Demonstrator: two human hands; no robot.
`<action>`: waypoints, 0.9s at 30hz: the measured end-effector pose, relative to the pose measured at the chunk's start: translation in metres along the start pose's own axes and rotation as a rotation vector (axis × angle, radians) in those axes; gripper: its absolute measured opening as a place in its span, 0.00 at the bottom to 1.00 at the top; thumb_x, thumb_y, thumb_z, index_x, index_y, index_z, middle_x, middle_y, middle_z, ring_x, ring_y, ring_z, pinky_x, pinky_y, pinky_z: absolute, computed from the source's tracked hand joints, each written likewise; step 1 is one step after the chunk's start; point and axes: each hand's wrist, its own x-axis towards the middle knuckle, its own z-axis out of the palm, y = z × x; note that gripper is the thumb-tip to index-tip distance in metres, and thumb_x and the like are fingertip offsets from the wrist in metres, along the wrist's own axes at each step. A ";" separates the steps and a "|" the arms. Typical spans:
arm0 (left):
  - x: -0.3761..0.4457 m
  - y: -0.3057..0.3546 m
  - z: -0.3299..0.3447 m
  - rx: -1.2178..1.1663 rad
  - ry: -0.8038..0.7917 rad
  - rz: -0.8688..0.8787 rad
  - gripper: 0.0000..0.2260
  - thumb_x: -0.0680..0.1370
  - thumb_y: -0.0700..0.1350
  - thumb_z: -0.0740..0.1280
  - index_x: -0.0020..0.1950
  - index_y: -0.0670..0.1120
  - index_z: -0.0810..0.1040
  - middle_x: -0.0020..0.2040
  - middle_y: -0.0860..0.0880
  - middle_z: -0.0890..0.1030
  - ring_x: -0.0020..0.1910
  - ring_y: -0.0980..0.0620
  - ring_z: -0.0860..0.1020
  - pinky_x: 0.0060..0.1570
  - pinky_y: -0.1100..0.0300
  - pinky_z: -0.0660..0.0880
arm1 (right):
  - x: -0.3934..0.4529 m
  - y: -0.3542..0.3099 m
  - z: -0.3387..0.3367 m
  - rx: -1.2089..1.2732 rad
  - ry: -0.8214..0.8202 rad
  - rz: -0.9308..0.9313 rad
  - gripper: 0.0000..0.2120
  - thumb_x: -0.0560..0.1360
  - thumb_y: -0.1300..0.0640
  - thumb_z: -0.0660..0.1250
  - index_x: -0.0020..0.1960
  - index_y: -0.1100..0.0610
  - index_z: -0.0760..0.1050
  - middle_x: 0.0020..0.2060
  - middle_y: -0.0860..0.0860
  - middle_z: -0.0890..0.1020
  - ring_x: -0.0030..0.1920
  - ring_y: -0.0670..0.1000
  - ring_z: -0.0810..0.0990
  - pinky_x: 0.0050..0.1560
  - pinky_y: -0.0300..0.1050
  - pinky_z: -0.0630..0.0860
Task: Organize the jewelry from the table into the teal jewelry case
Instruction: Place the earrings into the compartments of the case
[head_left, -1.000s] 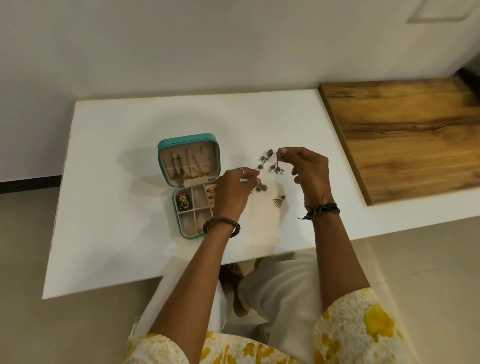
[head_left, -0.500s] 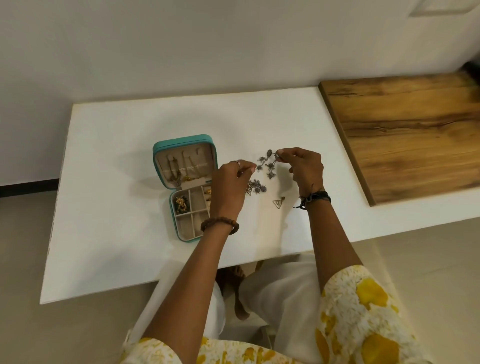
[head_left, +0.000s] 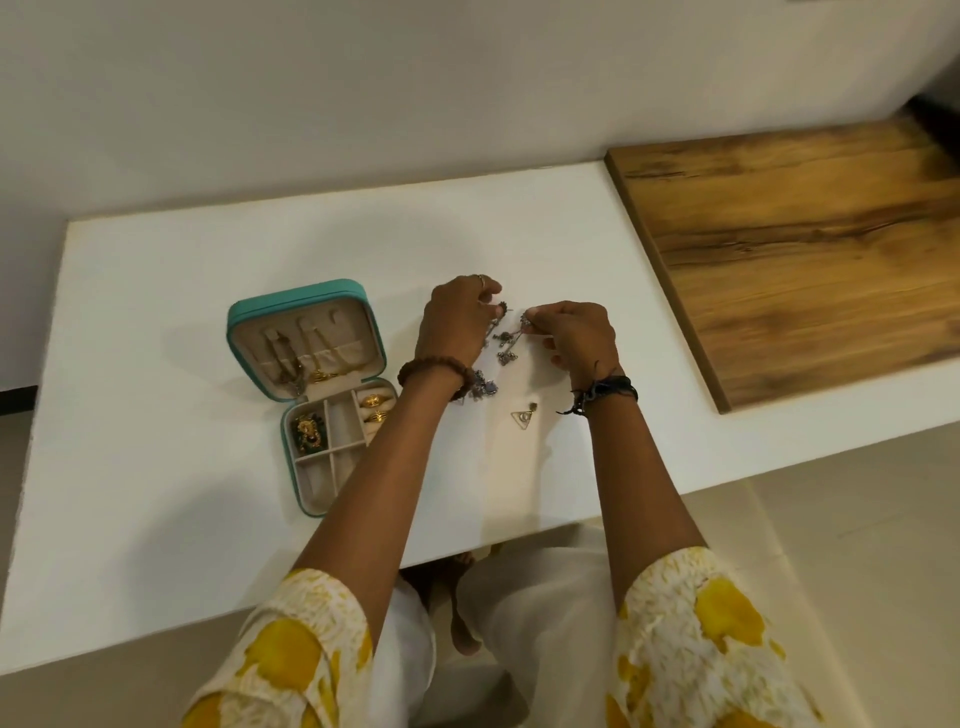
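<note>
Teal and already half filled, the jewelry case lies open on the white table, to the left of my hands. In its lid I see chains hanging from the hooks. In the tray below, a green and gold piece fills the left compartment and gold rings sit in the right one. The middle and front compartments look bare to me.

My left hand and right hand are close together above the table, each pinching an end of a dark silver cluster of dangling earrings; I judge I am teasing them apart. Whether it is one piece or two, I cannot tell.

What is left, as I judge it: this cluster, another dark bluish piece lying by my left wrist, and a small triangle pendant on the table nearer to me. So perhaps half the job is done.
</note>
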 end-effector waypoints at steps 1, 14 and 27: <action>0.002 -0.001 0.002 0.008 -0.024 0.000 0.13 0.76 0.38 0.65 0.60 0.43 0.76 0.58 0.44 0.79 0.57 0.48 0.77 0.55 0.63 0.69 | 0.002 0.000 0.001 -0.007 0.004 0.003 0.11 0.72 0.59 0.68 0.31 0.51 0.75 0.39 0.52 0.81 0.37 0.47 0.74 0.44 0.43 0.72; 0.002 -0.009 0.005 -0.069 -0.004 0.035 0.02 0.73 0.38 0.67 0.43 0.41 0.80 0.41 0.47 0.79 0.41 0.52 0.76 0.44 0.61 0.73 | 0.006 -0.002 0.008 -0.041 0.010 0.026 0.10 0.72 0.57 0.68 0.32 0.52 0.76 0.38 0.54 0.81 0.40 0.54 0.75 0.44 0.46 0.72; -0.006 0.001 -0.011 -0.537 -0.007 -0.126 0.10 0.78 0.37 0.60 0.38 0.48 0.70 0.37 0.49 0.80 0.27 0.63 0.78 0.31 0.73 0.74 | -0.008 -0.015 0.009 0.233 -0.016 0.027 0.07 0.74 0.56 0.68 0.46 0.59 0.81 0.41 0.52 0.83 0.34 0.44 0.76 0.35 0.36 0.71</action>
